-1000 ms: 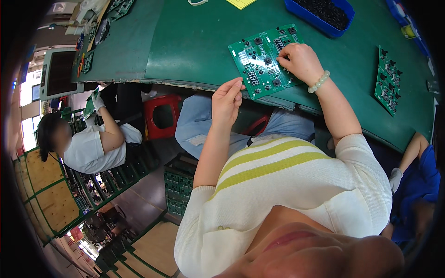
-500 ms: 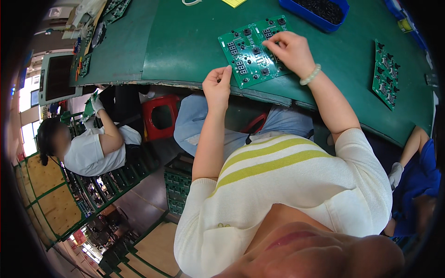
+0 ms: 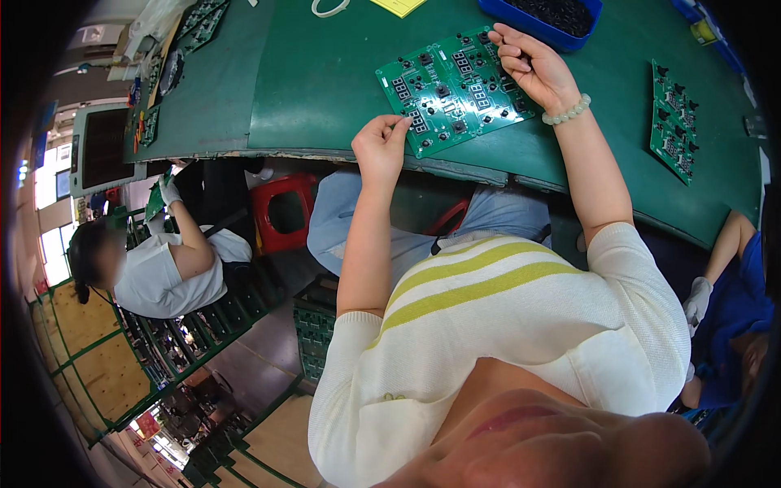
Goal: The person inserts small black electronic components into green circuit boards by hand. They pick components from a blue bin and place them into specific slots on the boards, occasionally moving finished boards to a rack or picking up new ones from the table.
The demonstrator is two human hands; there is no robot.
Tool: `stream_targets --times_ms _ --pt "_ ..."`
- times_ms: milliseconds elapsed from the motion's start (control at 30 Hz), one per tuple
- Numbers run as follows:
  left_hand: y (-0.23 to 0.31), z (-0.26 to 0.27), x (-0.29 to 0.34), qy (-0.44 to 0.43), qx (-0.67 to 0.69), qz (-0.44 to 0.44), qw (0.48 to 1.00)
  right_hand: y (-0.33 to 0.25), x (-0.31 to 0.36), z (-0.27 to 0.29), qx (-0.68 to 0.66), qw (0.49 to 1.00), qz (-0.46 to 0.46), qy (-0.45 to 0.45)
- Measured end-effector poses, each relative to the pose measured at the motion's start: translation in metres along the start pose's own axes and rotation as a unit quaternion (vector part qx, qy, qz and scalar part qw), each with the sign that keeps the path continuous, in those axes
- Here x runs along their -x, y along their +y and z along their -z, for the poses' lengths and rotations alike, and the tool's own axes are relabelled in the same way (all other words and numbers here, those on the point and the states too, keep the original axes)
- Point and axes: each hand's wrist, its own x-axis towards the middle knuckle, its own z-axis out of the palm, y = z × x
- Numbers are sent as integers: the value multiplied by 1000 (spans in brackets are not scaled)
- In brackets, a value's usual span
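A green circuit board with several digit displays and small black parts lies at a slant near the table's front edge. My left hand is closed, its thumb and fingertips meeting at the board's left edge; whether anything is inside it is hidden. Over the board's far right edge, my right hand has its thumb and forefinger pinched together and the other fingers curled. What that pinch holds is too small to make out. Just beyond it stands a blue tray of small black parts.
Another circuit board lies on the green table at the right. A white loop and a yellow pad are at the far edge. One person sits at the left, another at the right.
My right hand has moved from over the middle of the board up and right to its far right edge, near the tray. My left hand's fingertips now overlap the board's left edge.
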Motion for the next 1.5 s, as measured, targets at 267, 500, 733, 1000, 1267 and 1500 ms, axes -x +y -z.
stream_targets --times_ms 267,500,733,1000,1267,1500 --pt "-5 8 1 -32 -94 -187 977 -6 -2 11 62 997 -25 -48" --pt "-18 8 0 -23 -129 -284 950 -7 0 6 123 992 -8 -26" --pt "-16 6 2 -24 -17 -173 985 -9 5 0 159 986 -23 -40" --pt "-15 9 -3 -50 -28 -175 983 8 15 -11 449 892 32 -42" --pt "-36 36 -10 -13 597 267 756 36 21 -17 771 613 154 -78" --pt "-23 34 -1 -51 611 293 733 40 26 -23 826 525 184 -92"
